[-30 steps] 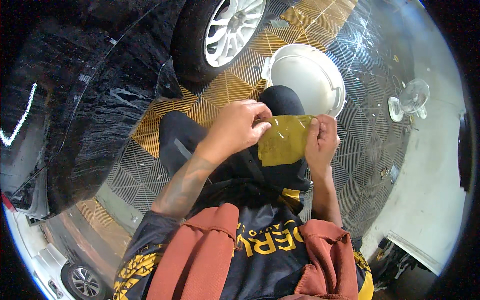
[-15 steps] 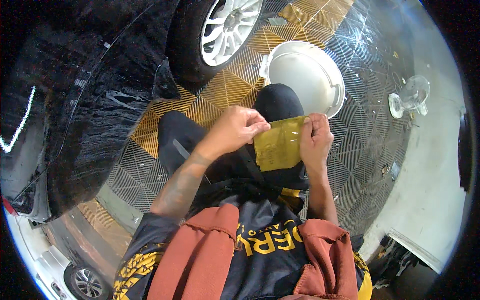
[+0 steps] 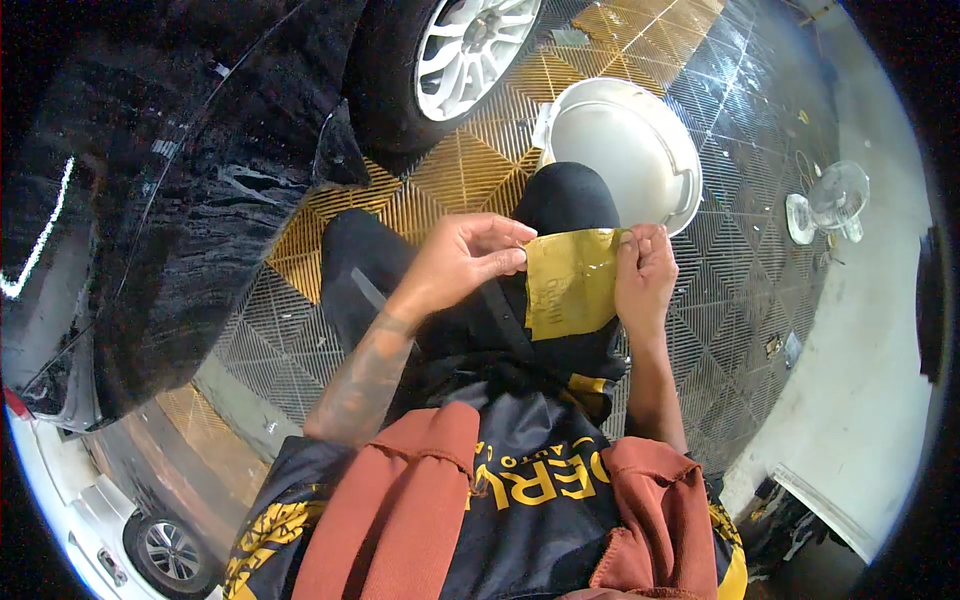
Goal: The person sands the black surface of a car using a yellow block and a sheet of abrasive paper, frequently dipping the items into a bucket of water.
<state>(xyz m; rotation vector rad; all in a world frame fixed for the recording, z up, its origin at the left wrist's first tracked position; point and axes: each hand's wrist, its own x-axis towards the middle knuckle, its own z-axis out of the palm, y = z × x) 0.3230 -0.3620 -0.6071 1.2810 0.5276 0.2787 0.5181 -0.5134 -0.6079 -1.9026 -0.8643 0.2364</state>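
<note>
Over my right thigh, a thin yellow sheet (image 3: 572,288), glossy and with faint printing, is stretched between my hands; it looks like sandpaper. Its upper right corner is pinched between the thumb and fingers of my right hand (image 3: 646,275). My left hand (image 3: 458,258) has its thumb and fingertips at the upper left corner, in a looser grip than the right. The lower edge of the sheet hangs free against my dark trousers. Just beyond my right knee (image 3: 568,195) stands a large white bucket (image 3: 625,150) with pale contents.
A wet black car body (image 3: 180,200) fills the left, with a white-spoked wheel (image 3: 475,55) ahead. Grid floor tiles (image 3: 740,330), yellow and grey, surround me. At the right, a small clear and white object (image 3: 835,198) lies near a pale wall (image 3: 860,330). A white car (image 3: 110,540) stands lower left.
The sheet and both hands have shifted slightly right in the view. My left fingers have loosened and spread a little at the corner; the sheet hangs more upright.
</note>
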